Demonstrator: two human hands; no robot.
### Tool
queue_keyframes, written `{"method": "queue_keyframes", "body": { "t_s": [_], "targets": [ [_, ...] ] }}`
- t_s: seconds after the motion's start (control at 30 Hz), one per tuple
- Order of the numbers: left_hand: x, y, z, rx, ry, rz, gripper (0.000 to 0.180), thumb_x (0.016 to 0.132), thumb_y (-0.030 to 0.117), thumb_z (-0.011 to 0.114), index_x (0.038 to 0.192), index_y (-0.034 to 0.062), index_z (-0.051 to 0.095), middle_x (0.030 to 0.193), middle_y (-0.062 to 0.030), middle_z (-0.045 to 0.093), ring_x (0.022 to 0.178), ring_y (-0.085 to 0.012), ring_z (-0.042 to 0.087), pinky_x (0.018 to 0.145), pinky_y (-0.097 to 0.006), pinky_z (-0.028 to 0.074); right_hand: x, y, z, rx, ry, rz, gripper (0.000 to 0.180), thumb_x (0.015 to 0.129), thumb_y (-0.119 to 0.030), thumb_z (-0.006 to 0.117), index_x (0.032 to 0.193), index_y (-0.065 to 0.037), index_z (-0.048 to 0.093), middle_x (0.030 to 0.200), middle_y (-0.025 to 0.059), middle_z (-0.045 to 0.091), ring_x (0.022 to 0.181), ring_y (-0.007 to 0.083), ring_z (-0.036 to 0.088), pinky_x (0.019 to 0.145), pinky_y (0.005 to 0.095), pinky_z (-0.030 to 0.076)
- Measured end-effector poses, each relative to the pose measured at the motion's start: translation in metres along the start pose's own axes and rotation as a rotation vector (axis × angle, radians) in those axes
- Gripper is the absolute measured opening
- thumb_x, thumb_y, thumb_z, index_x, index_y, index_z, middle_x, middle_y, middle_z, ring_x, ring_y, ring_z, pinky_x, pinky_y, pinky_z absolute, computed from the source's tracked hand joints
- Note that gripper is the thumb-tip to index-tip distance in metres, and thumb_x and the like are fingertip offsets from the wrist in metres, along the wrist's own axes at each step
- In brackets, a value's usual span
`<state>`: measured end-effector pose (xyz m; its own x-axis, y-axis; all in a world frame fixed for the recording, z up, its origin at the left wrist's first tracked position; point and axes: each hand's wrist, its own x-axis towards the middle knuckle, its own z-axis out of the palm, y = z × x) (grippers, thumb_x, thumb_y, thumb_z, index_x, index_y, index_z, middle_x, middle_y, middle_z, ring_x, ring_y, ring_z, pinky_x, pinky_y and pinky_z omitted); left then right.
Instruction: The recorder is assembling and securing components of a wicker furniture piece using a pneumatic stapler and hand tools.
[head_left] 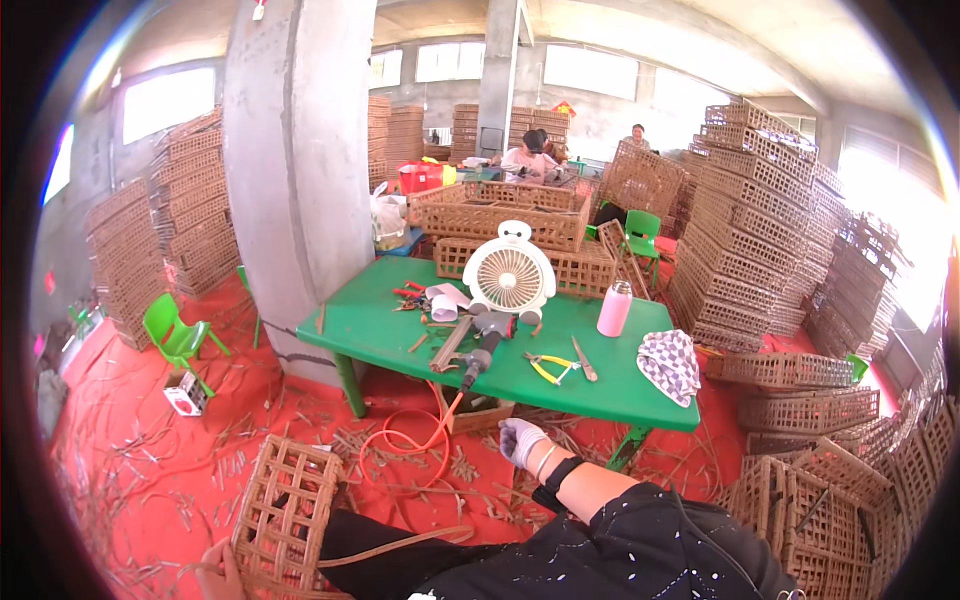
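At the lower left, my left hand [218, 572] grips the edge of a brown woven basket [285, 520], which stands tilted beside my leg. A loose brown strip [400, 547] runs from the basket across my dark trousers. My right hand [520, 441], in a pale glove, reaches forward just below the table's near edge with its fingers curled in. Whatever those fingers hold, if anything, is too small to make out. Nearest to it on the green table [620, 395] are a grey air stapler [487, 345] with an orange hose [442, 425], yellow-handled pliers [550, 368] and a knife [584, 360].
A white fan [508, 275], a pink bottle [615, 308] and a checked cloth [669, 366] sit on the table. Tall basket stacks [745, 230] rise at right; a concrete pillar [295, 190] stands left. Strip offcuts litter the red floor [200, 460]. People [530, 160] work farther back.
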<state>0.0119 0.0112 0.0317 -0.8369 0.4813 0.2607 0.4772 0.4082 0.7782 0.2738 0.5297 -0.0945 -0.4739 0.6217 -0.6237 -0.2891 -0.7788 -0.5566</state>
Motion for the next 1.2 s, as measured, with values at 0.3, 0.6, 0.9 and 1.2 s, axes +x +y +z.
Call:
{"method": "queue_keyframes", "body": {
  "t_s": [0.3, 0.6, 0.9, 1.2],
  "targets": [
    [0.004, -0.003, -0.003, -0.010, 0.020, -0.017, 0.023, 0.093, 0.010, 0.050, 0.103, -0.0075, 0.061, 0.093, -0.0127, 0.063, 0.086, -0.0164, 0.058, 0.078, -0.030, 0.045, -0.161, 0.027, 0.185, -1.245, -0.408, -1.731, 0.060, 0.077, -0.027, 0.064, 0.126, 0.002, 0.045, 0.132, 0.0229, 0.043, 0.125, 0.0375, 0.039, 0.104, 0.0428, 0.031],
    [0.010, -0.017, -0.003, -0.043, 0.038, -0.020, 0.022, 0.094, 0.010, 0.049, 0.102, -0.0067, 0.061, 0.089, -0.0103, 0.064, 0.081, -0.0141, 0.058, 0.073, -0.028, 0.045, -0.202, 0.175, 0.228, -1.486, -1.441, -1.479, 0.098, 0.069, -0.062, 0.060, 0.134, 0.007, 0.034, 0.144, 0.0226, 0.030, 0.136, 0.0361, 0.025, 0.112, 0.0478, 0.015],
    [0.009, -0.018, -0.007, 0.079, 0.060, 0.029, 0.022, 0.094, 0.010, 0.049, 0.097, -0.0077, 0.062, 0.080, -0.0095, 0.063, 0.073, -0.0129, 0.057, 0.066, -0.028, 0.045, -0.191, 0.189, 0.191, -1.516, -1.386, -1.522, 0.088, 0.068, -0.039, 0.069, 0.138, -0.003, 0.031, 0.144, 0.0203, 0.029, 0.137, 0.0372, 0.023, 0.113, 0.0493, 0.014],
    [0.009, 0.004, -0.003, 0.131, 0.026, -0.017, 0.023, 0.093, 0.010, 0.048, 0.098, -0.0081, 0.062, 0.081, -0.0137, 0.064, 0.074, -0.0164, 0.058, 0.067, -0.030, 0.045, -0.132, 0.233, 0.101, -1.683, -1.663, -0.818, 0.021, 0.073, -0.030, 0.060, 0.086, -0.016, 0.068, 0.085, 0.0106, 0.065, 0.082, 0.0331, 0.062, 0.074, 0.0416, 0.049]
  ]
}}
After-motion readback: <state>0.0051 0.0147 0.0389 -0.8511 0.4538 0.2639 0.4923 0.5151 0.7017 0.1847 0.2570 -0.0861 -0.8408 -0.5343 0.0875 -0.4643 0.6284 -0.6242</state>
